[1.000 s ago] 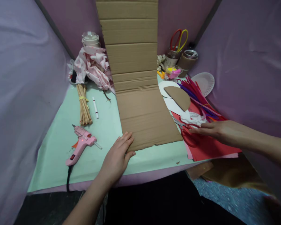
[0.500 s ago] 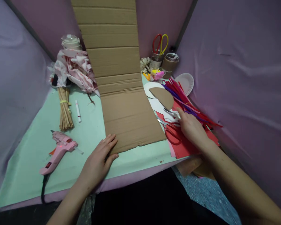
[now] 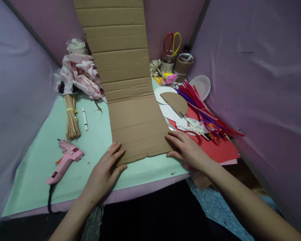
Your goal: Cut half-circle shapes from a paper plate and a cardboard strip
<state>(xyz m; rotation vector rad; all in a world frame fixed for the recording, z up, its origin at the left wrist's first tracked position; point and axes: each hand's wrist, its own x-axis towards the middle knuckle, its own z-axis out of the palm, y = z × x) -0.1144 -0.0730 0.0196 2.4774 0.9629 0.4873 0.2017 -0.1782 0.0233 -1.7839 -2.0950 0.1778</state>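
A long creased cardboard sheet lies on the table and rises up the wall behind. At its lower left corner my left hand rests with fingers flat on the cardboard, the thumb apart by the front edge. My right hand touches the lower right corner, fingers stretched onto the edge and thumb apart. Just beyond it, a slim pale tool with a dark pointed tip lies over white scraps. Red-handled scissors are partly hidden behind my right hand. A cut cardboard piece with a rounded side lies farther back.
To the left are a pink hot glue gun with its cord, bundled sticks and a white marker. On the right lie pipe cleaners, red paper and a paper plate. Jars stand behind.
My right hand has let go of the slim pale tool, leaving it on the scraps, and has come left and nearer to the cardboard sheet's right corner. My left hand stays put.
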